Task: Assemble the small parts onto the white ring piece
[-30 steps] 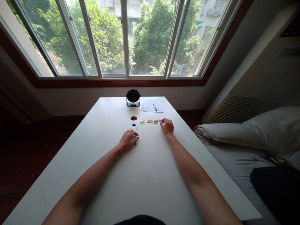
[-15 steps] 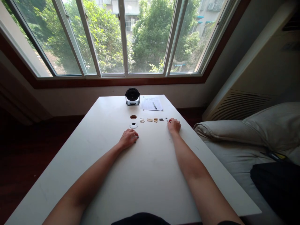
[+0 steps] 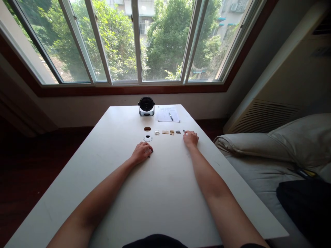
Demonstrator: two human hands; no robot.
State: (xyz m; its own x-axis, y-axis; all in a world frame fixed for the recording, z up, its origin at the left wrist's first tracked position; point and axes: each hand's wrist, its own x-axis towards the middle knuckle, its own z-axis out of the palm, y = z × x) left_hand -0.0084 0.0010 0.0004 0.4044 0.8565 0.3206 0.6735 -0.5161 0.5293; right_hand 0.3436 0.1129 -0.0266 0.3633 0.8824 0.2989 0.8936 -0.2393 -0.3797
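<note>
Left hand (image 3: 141,153) rests palm down on the white table (image 3: 165,206), fingers curled, a small dark piece (image 3: 152,151) just at the fingertips; too small to tell if it is pinched or only touched, so grip unclear. Right hand (image 3: 190,138) rests on the table too, fingers drawn in, a tiny dark bit (image 3: 184,131) just beyond them; grip also unclear. Between the hands, loose pieces lie spread in a row: white bricks (image 3: 157,132), tan plate (image 3: 165,132), tan bricks (image 3: 172,132), grey piece (image 3: 178,132). None look joined to each other. Left of the row are a brown round disc (image 3: 147,128) and a white ring (image 3: 147,138) with a dark center. Farther along the table sit a small black fan (image 3: 146,106) and a paper sheet (image 3: 168,114) with a pen (image 3: 171,116) on it. Nothing blocks the hands. A pillow (image 3: 274,144) lies off the right side under a window (image 3: 139,41).
</note>
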